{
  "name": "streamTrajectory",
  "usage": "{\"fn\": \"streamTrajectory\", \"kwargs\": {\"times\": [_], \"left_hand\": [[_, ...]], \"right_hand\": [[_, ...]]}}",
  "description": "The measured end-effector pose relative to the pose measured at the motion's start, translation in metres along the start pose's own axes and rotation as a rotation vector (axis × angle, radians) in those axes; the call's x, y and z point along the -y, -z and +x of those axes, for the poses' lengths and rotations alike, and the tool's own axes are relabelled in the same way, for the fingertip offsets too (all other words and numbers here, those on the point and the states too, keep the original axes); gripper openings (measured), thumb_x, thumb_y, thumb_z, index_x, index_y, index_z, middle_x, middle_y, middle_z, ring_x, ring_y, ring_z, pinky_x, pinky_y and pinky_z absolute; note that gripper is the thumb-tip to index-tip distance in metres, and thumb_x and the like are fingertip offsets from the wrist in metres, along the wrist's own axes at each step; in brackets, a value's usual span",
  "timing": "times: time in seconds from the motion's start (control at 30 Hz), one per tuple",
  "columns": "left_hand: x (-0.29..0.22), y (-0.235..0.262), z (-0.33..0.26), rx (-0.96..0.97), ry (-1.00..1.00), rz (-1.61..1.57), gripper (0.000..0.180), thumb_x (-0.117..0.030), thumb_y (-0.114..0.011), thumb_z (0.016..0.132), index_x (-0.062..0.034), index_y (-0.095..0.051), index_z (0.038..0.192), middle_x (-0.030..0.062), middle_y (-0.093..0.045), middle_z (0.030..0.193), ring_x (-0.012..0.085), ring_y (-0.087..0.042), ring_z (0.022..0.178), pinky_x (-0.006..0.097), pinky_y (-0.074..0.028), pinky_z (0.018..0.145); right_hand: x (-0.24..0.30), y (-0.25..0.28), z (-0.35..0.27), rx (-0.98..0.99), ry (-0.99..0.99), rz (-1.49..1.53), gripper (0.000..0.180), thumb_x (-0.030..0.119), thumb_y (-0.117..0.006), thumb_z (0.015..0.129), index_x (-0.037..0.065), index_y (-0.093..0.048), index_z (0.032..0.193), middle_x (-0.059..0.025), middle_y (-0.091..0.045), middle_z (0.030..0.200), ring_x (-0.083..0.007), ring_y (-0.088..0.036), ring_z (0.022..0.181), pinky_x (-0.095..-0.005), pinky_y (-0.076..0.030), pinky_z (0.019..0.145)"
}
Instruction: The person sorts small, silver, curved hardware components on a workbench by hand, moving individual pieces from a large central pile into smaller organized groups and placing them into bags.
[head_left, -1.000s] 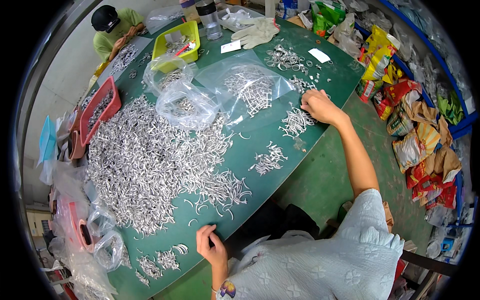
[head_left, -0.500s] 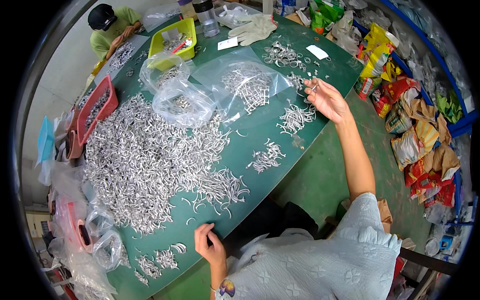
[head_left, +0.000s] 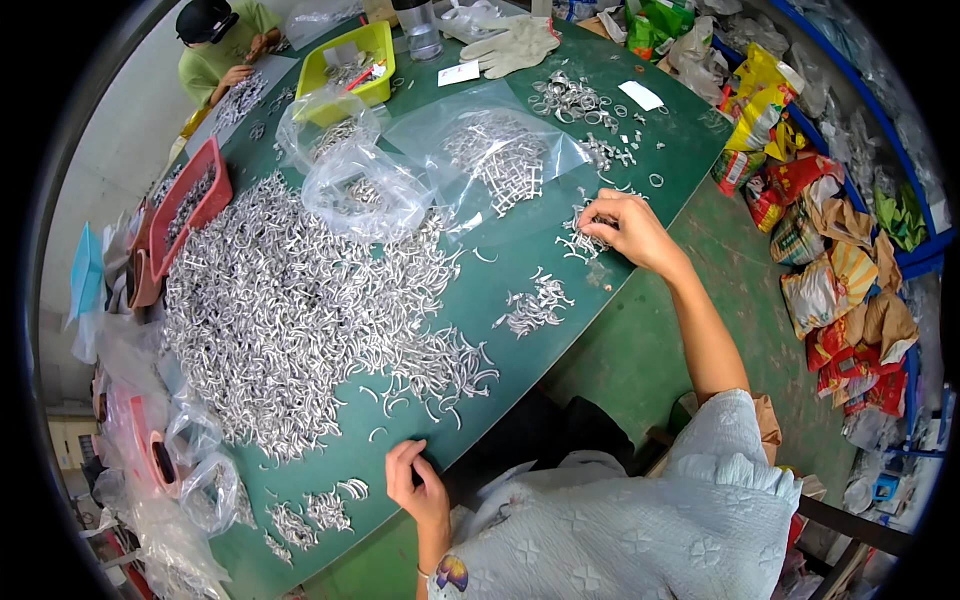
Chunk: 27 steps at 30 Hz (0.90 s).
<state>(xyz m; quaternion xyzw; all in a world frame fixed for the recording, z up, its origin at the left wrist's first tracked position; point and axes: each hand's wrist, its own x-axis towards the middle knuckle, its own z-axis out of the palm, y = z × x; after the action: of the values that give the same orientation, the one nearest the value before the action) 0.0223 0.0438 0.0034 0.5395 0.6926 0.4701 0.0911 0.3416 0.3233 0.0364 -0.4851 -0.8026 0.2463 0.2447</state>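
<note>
My right hand [head_left: 632,232] is lowered onto a small pile of curved silver metal pieces [head_left: 577,242] near the table's right edge. Its fingertips are pinched together, and what is between them is hidden. At the near edge of the table, my left hand [head_left: 416,485] rests with loosely bent fingers, thumb apart, holding nothing visible. A large heap of the same curved pieces [head_left: 290,320] spreads beyond it to the left. Another small pile [head_left: 537,305] lies between my hands, and several small clusters [head_left: 325,510] sit at the near left.
Clear plastic bags of metal parts [head_left: 365,190] lie mid-table. Farther back are a yellow-green basket [head_left: 377,92], a glove [head_left: 512,45] and metal rings [head_left: 570,98]. A red basket [head_left: 215,215] stands left. A co-worker [head_left: 225,55] sits at the far left. Bags [head_left: 800,240] line the right-hand shelf.
My right hand has come down and slightly nearer, from raised above the table to the small pile, its fingers closing together. My left hand has barely moved.
</note>
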Motion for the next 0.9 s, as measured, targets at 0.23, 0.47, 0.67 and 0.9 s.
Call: {"fn": "streamTrajectory", "kwargs": {"times": [0.23,0.47,0.67,0.9], "left_hand": [[0.0,0.0,-0.002,-0.003,0.01,-0.001,0.023,0.017,-0.052,0.079,0.0042,-0.066,0.09,0.0166,-0.064,0.088,0.0285,-0.062,0.078,0.033,-0.049,0.073],[0.001,0.0,-0.002,0.004,0.015,0.0,0.022,0.017,-0.051,0.079,0.0042,-0.065,0.091,0.0162,-0.063,0.088,0.0278,-0.062,0.079,0.033,-0.049,0.073],[0.001,-0.001,-0.003,0.003,0.022,-0.002,0.02,0.015,-0.05,0.081,0.0042,-0.064,0.091,0.0152,-0.063,0.089,0.0264,-0.061,0.081,0.032,-0.048,0.075],[-0.001,0.001,-0.002,0.011,0.025,0.012,0.019,0.015,-0.051,0.081,0.0044,-0.064,0.091,0.0151,-0.063,0.089,0.0268,-0.061,0.082,0.033,-0.048,0.077]], "right_hand": [[-0.014,0.012,0.003,-0.109,-0.286,0.885,0.008,0.01,-0.063,0.094,0.003,-0.064,0.097,0.0057,-0.053,0.077,-0.005,-0.041,0.065,-0.0237,-0.036,0.058],[-0.043,0.02,0.001,0.013,-0.361,2.185,0.017,0.015,-0.05,0.099,-0.002,-0.053,0.094,-0.0083,-0.05,0.089,-0.0133,-0.043,0.07,-0.0247,-0.032,0.048],[-0.069,0.028,-0.006,-0.134,-0.224,2.368,0.017,0.011,-0.044,0.102,-0.004,-0.053,0.106,-0.0023,-0.045,0.077,-0.0073,-0.032,0.049,-0.0229,-0.022,0.038],[-0.068,0.044,-0.007,-0.452,-0.529,0.933,0.016,0.01,-0.053,0.099,0.0,-0.064,0.105,0.0047,-0.047,0.064,-0.0042,-0.032,0.05,-0.0219,-0.025,0.039]]}}
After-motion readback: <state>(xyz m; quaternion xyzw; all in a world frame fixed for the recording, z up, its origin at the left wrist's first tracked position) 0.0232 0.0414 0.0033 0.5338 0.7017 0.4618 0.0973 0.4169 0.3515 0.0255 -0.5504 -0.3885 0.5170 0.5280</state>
